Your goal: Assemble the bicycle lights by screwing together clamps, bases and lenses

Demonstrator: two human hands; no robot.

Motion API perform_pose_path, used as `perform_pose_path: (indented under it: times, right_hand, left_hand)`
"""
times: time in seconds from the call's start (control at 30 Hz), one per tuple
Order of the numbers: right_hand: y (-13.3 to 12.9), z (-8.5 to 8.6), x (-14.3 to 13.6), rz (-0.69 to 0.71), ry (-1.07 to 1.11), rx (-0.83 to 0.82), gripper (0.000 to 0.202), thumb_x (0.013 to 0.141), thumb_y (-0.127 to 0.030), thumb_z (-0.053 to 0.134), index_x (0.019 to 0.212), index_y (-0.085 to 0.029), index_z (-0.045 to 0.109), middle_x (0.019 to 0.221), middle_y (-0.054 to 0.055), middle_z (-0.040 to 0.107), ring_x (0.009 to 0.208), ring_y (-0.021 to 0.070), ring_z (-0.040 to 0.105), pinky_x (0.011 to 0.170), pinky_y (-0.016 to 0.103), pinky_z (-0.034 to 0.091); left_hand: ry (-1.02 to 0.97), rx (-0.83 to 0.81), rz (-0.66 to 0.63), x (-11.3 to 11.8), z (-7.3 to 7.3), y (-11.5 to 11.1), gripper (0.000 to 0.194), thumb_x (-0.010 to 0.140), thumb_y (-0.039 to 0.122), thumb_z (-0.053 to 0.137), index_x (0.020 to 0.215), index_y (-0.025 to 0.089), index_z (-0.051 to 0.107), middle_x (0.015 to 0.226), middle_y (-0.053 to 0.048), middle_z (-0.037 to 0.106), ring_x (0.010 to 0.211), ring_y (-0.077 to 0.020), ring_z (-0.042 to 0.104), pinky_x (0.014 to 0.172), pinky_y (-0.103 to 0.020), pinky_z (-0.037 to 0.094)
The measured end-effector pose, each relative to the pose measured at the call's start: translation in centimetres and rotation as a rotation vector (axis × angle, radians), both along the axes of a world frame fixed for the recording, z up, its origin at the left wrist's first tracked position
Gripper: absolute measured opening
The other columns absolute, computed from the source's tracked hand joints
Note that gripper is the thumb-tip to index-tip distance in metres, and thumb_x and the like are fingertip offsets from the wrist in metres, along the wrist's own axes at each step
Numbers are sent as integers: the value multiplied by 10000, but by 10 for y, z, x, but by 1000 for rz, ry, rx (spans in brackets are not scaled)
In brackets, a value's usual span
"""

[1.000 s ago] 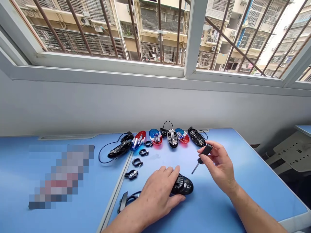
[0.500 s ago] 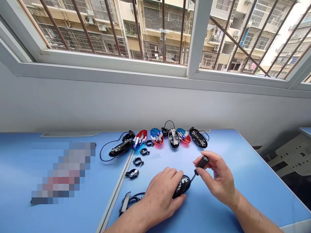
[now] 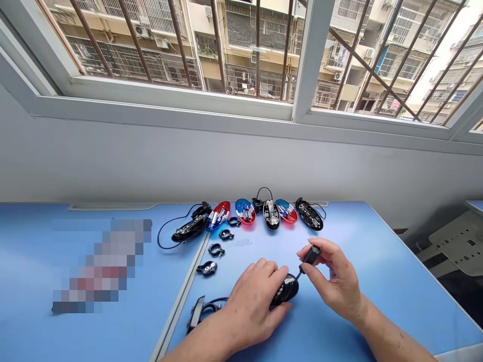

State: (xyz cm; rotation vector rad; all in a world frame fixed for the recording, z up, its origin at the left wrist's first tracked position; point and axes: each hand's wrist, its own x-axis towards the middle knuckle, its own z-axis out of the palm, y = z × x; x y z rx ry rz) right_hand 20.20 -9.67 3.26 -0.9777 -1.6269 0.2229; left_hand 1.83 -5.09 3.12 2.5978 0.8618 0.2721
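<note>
My left hand [image 3: 252, 300] lies cupped over a black oval housing [image 3: 287, 288] on the blue table [image 3: 339, 332], fingers curled around its near and left side and pinning it down. Only the right end of the housing shows past my fingers. Just right of it, my right hand [image 3: 335, 281] pinches the black handle of a small screwdriver [image 3: 308, 258] between thumb and fingertips; the tool tilts down to the left, and its tip meets the top of the housing. A black strap piece with a cable [image 3: 199, 310] lies just left of my left wrist.

Farther out and to the left, three small black clamp rings [image 3: 216, 250] sit in a loose diagonal line near the seam between the two tabletops. Beyond them, near the far edge of the table, a row of oval parts runs left to right: a black unit with a looping wire [image 3: 188, 229], a red and blue lens cover [image 3: 218, 216], another lens cover [image 3: 245, 211], an open circuit-board half [image 3: 270, 214], a third lens cover [image 3: 287, 211] and a black base [image 3: 309, 214]. A blurred patch covers something on the left tabletop.
</note>
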Motion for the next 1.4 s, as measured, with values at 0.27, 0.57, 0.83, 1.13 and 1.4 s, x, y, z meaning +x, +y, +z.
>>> perform_pose_path:
  times: [0.27,0.57,0.83,1.13,1.4]
  right_hand:
    - [-1,1,-2,-3,-13,-1,431,856,-96,541,1245,-258,453,942,58,658,810,167,656,627,290,598]
    - [-1,11,0,70,-64,5,415,856,-99,542,1234,-265,498,890,46,628,791,172,603,604,301,571]
    - [-3,8,2,144,-55,-63,475,886,-68,471,1308,-281,424,1038,70,648,927,179,652,701,319,605]
    - [0,15,1,95,-131,68,348,873,-167,574,1190,-297,514,898,46,611,811,190,605,618,339,574]
    - [-1,16,6,148,-66,1,329,859,-105,590,1124,-297,561,848,21,642,772,170,601,643,334,563]
  left_hand:
    - [16,-9,16,2,2,0,278,769,322,635,1020,228,559,941,-48,582,858,-240,493,737,-366,421]
    - [23,20,31,5,-1,0,180,756,234,591,934,230,567,915,-37,599,843,-230,509,708,-343,417]
    - [39,27,31,4,2,0,154,754,239,576,908,227,567,887,-35,602,827,-229,516,702,-338,422]
    - [39,33,52,5,0,-1,192,759,235,574,952,229,576,881,-38,609,832,-241,518,708,-354,421]
    - [70,36,50,5,3,0,191,763,238,574,953,229,584,919,-45,615,849,-241,520,711,-348,421]
